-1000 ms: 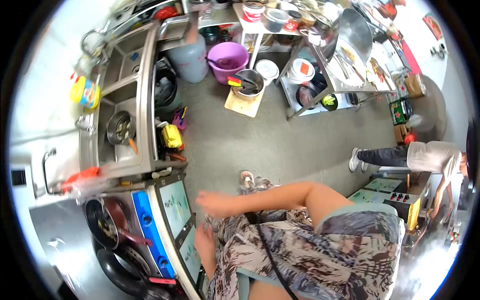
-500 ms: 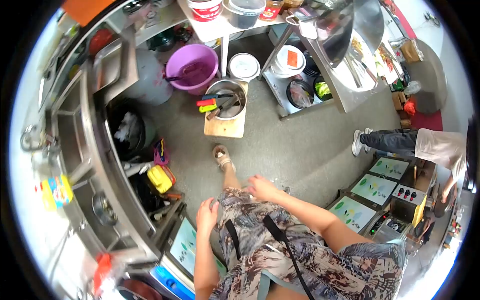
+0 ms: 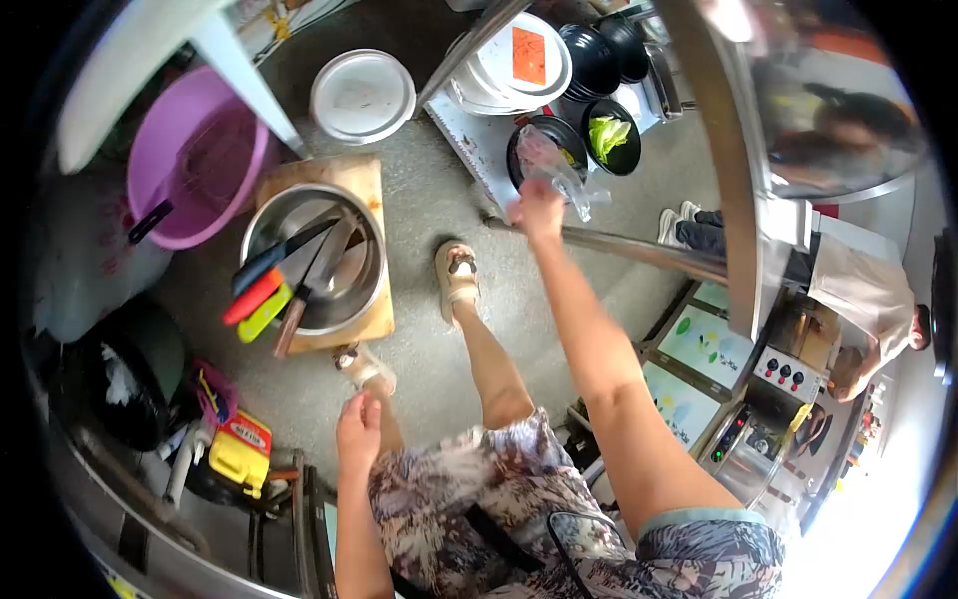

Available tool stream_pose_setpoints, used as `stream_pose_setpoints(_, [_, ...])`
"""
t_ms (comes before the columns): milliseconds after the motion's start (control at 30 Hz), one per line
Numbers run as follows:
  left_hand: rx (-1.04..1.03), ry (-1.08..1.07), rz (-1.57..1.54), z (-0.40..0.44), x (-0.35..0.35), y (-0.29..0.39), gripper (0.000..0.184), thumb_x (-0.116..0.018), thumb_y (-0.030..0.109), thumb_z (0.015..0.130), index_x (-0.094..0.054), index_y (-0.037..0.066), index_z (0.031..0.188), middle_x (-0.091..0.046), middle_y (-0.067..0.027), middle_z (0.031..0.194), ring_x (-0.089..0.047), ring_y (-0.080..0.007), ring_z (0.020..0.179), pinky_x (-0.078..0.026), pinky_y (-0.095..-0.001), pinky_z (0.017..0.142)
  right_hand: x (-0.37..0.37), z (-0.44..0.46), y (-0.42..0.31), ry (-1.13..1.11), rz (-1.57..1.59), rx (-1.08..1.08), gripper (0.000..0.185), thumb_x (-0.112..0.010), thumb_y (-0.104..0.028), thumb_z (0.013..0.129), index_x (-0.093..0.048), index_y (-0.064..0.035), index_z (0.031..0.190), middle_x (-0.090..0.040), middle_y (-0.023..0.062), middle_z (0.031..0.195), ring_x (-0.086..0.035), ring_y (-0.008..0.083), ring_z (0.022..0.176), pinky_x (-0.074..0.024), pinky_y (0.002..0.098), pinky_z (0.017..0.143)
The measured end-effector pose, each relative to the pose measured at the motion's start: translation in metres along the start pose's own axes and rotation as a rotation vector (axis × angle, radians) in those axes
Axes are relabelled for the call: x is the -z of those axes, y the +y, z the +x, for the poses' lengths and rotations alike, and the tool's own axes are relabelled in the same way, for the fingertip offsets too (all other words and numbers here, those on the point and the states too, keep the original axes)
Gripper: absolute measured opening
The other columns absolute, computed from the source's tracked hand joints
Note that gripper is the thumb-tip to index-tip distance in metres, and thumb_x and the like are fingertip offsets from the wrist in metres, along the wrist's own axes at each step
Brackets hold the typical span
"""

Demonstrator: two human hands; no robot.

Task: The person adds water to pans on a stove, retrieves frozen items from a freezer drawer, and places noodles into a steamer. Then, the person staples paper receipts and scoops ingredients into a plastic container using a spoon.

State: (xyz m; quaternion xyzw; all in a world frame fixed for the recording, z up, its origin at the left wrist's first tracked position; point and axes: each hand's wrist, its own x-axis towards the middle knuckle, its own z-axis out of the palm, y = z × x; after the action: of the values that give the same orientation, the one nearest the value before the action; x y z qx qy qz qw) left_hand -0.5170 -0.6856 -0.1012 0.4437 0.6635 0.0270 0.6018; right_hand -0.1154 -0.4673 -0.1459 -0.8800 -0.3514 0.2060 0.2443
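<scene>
My right hand [image 3: 539,212] reaches under the steel table and grips a clear plastic bag [image 3: 549,165]. Part of the bag lies in a black bowl [image 3: 516,162], and part hangs past its rim to the right. Beside it, another black bowl [image 3: 623,160] holds green leaves [image 3: 607,136]. My left hand [image 3: 359,429] hangs low over my leg, fingers loosely bent and nothing visible in it. Ahead of it, a steel pot [image 3: 369,285] stands on a wooden stool [image 3: 367,180], with several knives [image 3: 324,265] leaning on its rim, handles outward.
A purple tub [image 3: 150,190] and a white lidded bucket [image 3: 363,96] stand on the floor behind the stool. A white bucket [image 3: 489,75] shares the low shelf [image 3: 464,140] with stacked black bowls [image 3: 589,65]. The steel table's leg [image 3: 733,200] rises at right. Another person [image 3: 863,290] works there.
I have moved forward, nearer the stool and low shelf. My right hand has gone from my lap to the plastic bag, part of which now extends outside the bowl. My left hand stays low.
</scene>
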Motion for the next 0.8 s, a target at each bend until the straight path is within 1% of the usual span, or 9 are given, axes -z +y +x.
stream_pose_setpoints(67, [-0.088,-0.038,0.013,0.017,-0.012,0.035,0.031,-0.056,0.02,0.093,-0.057,0.002,0.119,-0.062,-0.0152,0.108,-0.063,-0.0252,0.088,-0.05,-0.0352,0.079,0.005,0.07,-0.03,0.126,0.704,-0.138,0.017,-0.045,-0.016,0.092,-0.058,-0.0051,0.088,-0.065,0.0125,0.075,-0.061,0.0211,0.057,-0.0473,0.03,0.042])
stream_pose_setpoints(100, [-0.173,-0.074,0.025,0.028,-0.021,0.05,0.029,-0.058,0.018,0.092,-0.058,0.004,0.117,-0.061,-0.0172,0.11,-0.063,-0.0301,0.091,-0.05,-0.0378,0.078,-0.001,0.122,-0.015,0.316,0.54,0.004,0.018,-0.045,-0.016,0.092,-0.053,-0.0026,0.083,-0.062,0.0144,0.072,-0.061,0.0215,0.054,-0.0469,0.0321,0.04])
stream_pose_setpoints(167, [-0.226,-0.108,0.029,0.054,-0.037,0.072,0.027,-0.059,0.016,0.091,-0.058,0.004,0.115,-0.061,-0.0167,0.108,-0.062,-0.0323,0.09,-0.05,-0.0381,0.078,0.013,0.223,0.023,0.246,0.607,-0.128,0.018,-0.047,-0.015,0.091,-0.053,0.0012,0.085,-0.062,0.0159,0.072,-0.06,0.0231,0.05,-0.0491,0.0338,0.04])
stream_pose_setpoints(233, [-0.45,-0.087,0.119,0.077,-0.048,0.093,0.03,-0.059,0.016,0.091,-0.057,0.004,0.119,-0.062,-0.0164,0.108,-0.063,-0.027,0.086,-0.05,-0.0349,0.076,0.03,0.242,-0.01,0.323,0.646,-0.256,0.025,-0.053,-0.019,0.091,-0.052,0.0045,0.084,-0.062,0.0159,0.072,-0.058,0.0241,0.047,-0.052,0.0351,0.041])
stream_pose_setpoints(267, [-0.524,-0.055,0.132,0.088,-0.055,0.097,0.03,-0.061,0.013,0.089,-0.057,0.003,0.117,-0.061,-0.0167,0.107,-0.063,-0.0292,0.085,-0.05,-0.0366,0.076,0.036,0.262,-0.006,0.262,0.591,-0.281,0.037,-0.058,-0.029,0.091,-0.052,0.0062,0.083,-0.061,0.0169,0.07,-0.061,0.0265,0.05,-0.0545,0.0362,0.043])
stream_pose_setpoints(367, [-0.517,0.03,0.085,0.099,-0.073,0.104,0.029,-0.064,0.012,0.087,-0.057,0.003,0.114,-0.062,-0.0167,0.107,-0.063,-0.0308,0.086,-0.05,-0.0377,0.075,0.046,0.31,-0.005,0.216,0.588,-0.468,0.044,-0.052,-0.041,0.094,-0.049,0.0014,0.106,-0.065,0.0241,0.08,-0.066,0.0342,0.062,-0.0571,0.0497,0.056])
stream_pose_setpoints(600, [-0.516,-0.149,0.209,0.087,-0.096,0.11,0.029,-0.064,0.013,0.084,-0.057,0.005,0.111,-0.061,-0.0156,0.106,-0.06,-0.0342,0.092,-0.05,-0.0415,0.077,0.068,0.373,0.032,0.064,0.596,-0.63,0.014,-0.06,-0.02,0.089,-0.056,-0.0077,0.092,-0.061,0.0128,0.071,-0.058,0.0223,0.053,-0.0538,0.0384,0.047])
stream_pose_setpoints(700, [-0.535,-0.149,0.255,0.09,-0.102,0.113,0.03,-0.064,0.015,0.084,-0.057,0.004,0.111,-0.06,-0.0144,0.107,-0.06,-0.0327,0.089,-0.05,-0.0413,0.076,0.08,0.377,0.029,0.028,0.629,-0.559,0.02,-0.056,-0.019,0.091,-0.051,-0.002,0.099,-0.059,0.0155,0.082,-0.061,0.027,0.059,-0.058,0.0402,0.052])
stream_pose_setpoints(800, [-0.573,-0.111,0.305,0.095,-0.109,0.11,0.03,-0.064,0.016,0.084,-0.057,0.004,0.111,-0.06,-0.0144,0.106,-0.06,-0.0325,0.09,-0.049,-0.0408,0.076,0.089,0.362,0.02,0.149,0.769,-0.367,0.031,-0.052,-0.011,0.089,-0.045,0.0021,0.116,-0.054,0.0263,0.103,-0.062,0.043,0.081,-0.0593,0.0539,0.065])
